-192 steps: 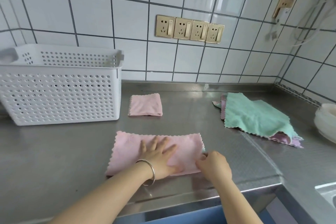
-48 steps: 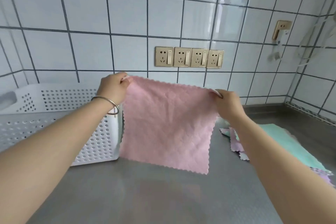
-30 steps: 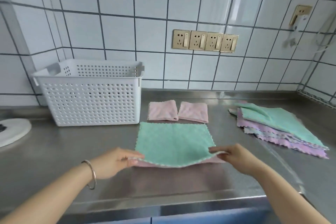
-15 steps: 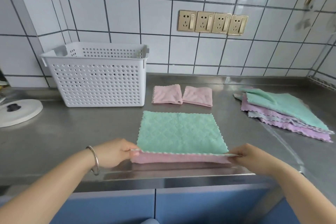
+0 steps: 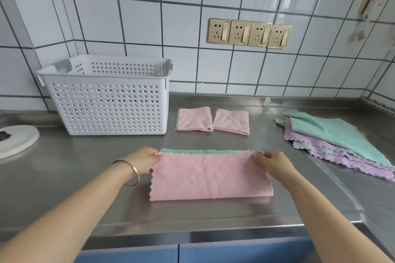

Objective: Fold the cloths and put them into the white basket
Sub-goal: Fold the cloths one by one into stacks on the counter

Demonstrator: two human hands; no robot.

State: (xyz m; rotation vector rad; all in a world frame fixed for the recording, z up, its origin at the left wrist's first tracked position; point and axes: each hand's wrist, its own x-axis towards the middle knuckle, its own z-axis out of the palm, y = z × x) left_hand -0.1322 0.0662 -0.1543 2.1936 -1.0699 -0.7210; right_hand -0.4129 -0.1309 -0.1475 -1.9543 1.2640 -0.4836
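I have the cloth (image 5: pixel 210 177) lying low in the centre of the frame on the steel worktop (image 5: pixel 85 166), doubled over so its pink side faces up and a strip of green edge shows along the far side. My left hand (image 5: pixel 143 161) pinches the far left corner and my right hand (image 5: pixel 271 163) pinches the far right corner, each closed on the cloth.

To do this fold well, I judge I should line the scalloped pink edge up with the green one before letting go, then press flat along the near crease so it holds. After that a sideways fold would bring it down to the size of the two folded pink cloths (image 5: pixel 212 120) sitting just above centre.

The white basket (image 5: pixel 106 102) stands at upper left, right beside those two; I cannot see whether anything lies inside it. The pile of unfolded cloths (image 5: pixel 333 143) waits at the right of the frame, well apart from my hands. The cloth is soft and may creep, so I would keep both corners taut.
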